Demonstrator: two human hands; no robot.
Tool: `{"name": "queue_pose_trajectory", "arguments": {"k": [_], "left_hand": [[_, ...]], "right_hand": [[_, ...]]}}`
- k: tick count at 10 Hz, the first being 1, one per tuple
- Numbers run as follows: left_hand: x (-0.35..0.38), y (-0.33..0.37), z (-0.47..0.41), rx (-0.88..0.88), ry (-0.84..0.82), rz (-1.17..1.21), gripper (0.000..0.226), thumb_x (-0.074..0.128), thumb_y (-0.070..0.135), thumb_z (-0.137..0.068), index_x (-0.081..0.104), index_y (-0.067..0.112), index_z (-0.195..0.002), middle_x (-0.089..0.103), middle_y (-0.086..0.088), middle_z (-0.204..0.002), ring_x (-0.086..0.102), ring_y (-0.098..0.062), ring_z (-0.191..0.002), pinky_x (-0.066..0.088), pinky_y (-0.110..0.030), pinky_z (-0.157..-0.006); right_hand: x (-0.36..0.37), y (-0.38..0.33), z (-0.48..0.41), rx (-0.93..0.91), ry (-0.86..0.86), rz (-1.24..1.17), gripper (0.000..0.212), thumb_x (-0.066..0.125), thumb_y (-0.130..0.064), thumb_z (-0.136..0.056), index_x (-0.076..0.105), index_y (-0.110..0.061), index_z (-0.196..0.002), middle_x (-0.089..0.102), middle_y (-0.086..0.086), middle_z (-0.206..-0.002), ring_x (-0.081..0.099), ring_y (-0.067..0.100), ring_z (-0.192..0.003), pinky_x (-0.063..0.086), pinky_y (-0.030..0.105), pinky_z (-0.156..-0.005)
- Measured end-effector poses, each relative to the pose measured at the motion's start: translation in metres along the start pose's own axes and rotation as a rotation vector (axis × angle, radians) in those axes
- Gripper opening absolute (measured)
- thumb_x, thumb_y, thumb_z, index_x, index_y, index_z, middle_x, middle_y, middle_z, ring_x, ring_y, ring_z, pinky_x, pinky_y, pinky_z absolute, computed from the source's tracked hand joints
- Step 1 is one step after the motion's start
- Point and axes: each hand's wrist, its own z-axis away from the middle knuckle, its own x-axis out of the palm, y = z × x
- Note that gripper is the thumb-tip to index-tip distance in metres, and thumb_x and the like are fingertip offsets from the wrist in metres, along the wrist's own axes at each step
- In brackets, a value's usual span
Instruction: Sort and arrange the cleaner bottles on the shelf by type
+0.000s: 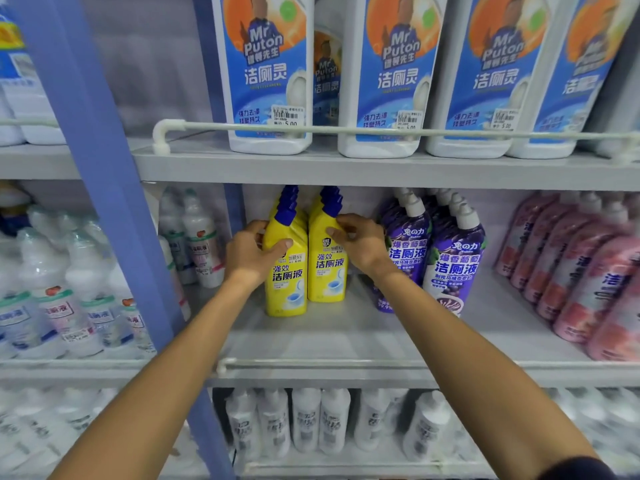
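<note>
- Two yellow plastic cleaner bottles with dark blue angled caps stand upright and side by side, touching, on the middle grey metal shelf (pixel 346 334), towards its left end and set back from the near edge.
- The left hand (pixel 251 252) grasps the left yellow bottle (pixel 287 289) at its shoulder, with the thumb across the front and the fingers wrapped round the left side.
- The right hand (pixel 360 242) grasps the right yellow bottle (pixel 327 271) just below its cap, with the thumb on the front and the fingers curled round the right side.
- More blue caps show close behind both yellow bottles.
- Just right of the right hand stand rows of purple bottles with grey caps (pixel 453 268). Further right are rows of pink bottles (pixel 581 271).
- On the shelf above stand tall white bottles with blue and orange labels (pixel 268 71), behind a white rail.
- A blue upright post (pixel 114 202) divides this bay from the left one, which holds translucent white bottles (pixel 52 289).
- The shelf below holds small white bottles (pixel 304 424).
</note>
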Motion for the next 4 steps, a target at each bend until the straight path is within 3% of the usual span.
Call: {"name": "queue_pose_trajectory", "arguments": {"k": [2,3,4], "left_hand": [[-0.004,-0.003,0.009,-0.007,-0.108,0.005,0.059,0.071,0.068,-0.063,0.068,0.034,-0.111,0.077,0.004,-0.096,0.074,-0.022,-0.092,0.060,-0.046,-0.088],[-0.011,0.002,0.032,-0.016,-0.138,0.106,0.030,0.079,0.045,-0.083,0.063,0.043,-0.108,0.073,0.020,-0.099,0.070,0.002,-0.094,0.056,-0.041,-0.099],[-0.022,0.027,0.072,0.003,-0.124,0.188,0.032,0.071,0.025,-0.097,0.056,0.040,-0.121,0.067,0.039,-0.094,0.060,0.027,-0.087,0.050,-0.007,-0.089]], "right_hand": [[-0.020,-0.012,0.027,-0.002,-0.061,0.152,0.038,0.061,-0.038,-0.102,0.070,-0.005,-0.120,0.073,0.015,-0.114,0.066,0.033,-0.107,0.052,0.036,-0.094],[-0.040,-0.019,0.062,0.014,-0.100,0.064,0.038,0.051,-0.044,-0.106,0.070,-0.013,-0.119,0.073,0.005,-0.112,0.067,0.026,-0.108,0.049,0.031,-0.084],[-0.072,-0.025,0.106,0.036,-0.015,-0.129,0.040,0.047,-0.045,-0.107,0.070,-0.017,-0.122,0.071,0.001,-0.114,0.063,0.018,-0.105,0.048,0.026,-0.088]]}}
